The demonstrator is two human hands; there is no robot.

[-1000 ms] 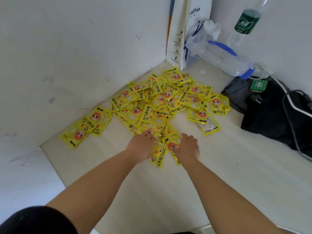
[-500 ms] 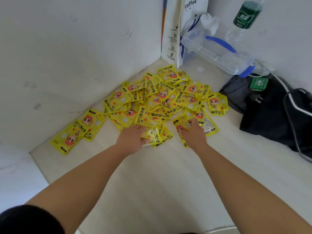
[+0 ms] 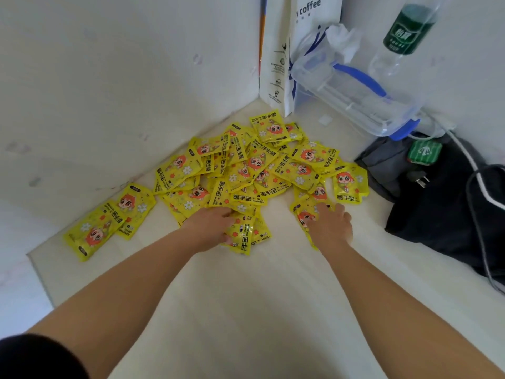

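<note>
left hand [image 3: 211, 228] and right hand [image 3: 330, 228] grip glossy flat yellow sachets [image 3: 241, 235].

1. Setting: an informal indoor desk nook, most likely a home or a private work cubicle.
2. Pale wood-grain desk [image 3: 246, 310] set into a corner of plain white walls [image 3: 109, 77].
3. Personal items at the far right corner: paper coffee bag [image 3: 276, 50], water bottle [image 3: 404, 31], clear lidded container [image 3: 352, 97], black bag [image 3: 442, 209], charger cable [image 3: 464, 151].
4. Loose hand-warmer sachets [image 3: 246, 165] heaped in the corner; no shop or laboratory fittings.

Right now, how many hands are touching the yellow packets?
2. The left hand grips yellow packets at the near edge of the pile; the right hand lies on others at its right. None hidden.
</note>
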